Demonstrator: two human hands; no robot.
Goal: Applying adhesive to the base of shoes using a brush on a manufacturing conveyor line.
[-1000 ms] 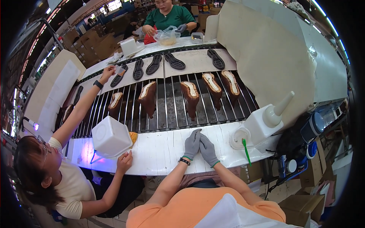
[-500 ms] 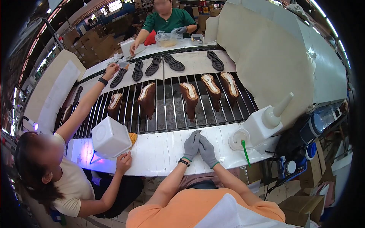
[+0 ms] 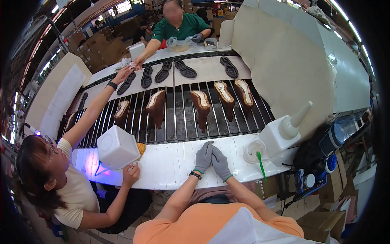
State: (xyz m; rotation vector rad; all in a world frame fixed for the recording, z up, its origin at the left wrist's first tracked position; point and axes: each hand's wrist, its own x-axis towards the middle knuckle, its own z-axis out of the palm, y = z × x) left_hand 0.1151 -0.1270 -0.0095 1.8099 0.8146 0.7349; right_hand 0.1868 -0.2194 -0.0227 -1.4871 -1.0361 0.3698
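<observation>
Seemingly a waiting step: gloved left hand (image 3: 204,157) and right hand (image 3: 220,163) pressed together on the tabletop (image 3: 168,164), can't tell if anything's between, next move calls for parting them.

1. Bright windows (image 3: 123,7) shine far at the back.
2. Long white lights (image 3: 354,31) glow up on the right.
3. Brown boxes (image 3: 94,49) are piled back left.
4. The floor (image 3: 312,202) has pale tiles.

Brown shoe uppers (image 3: 201,113) (sole side up, white-centred) in an uneven row across metal bars (image 3: 185,114).
</observation>
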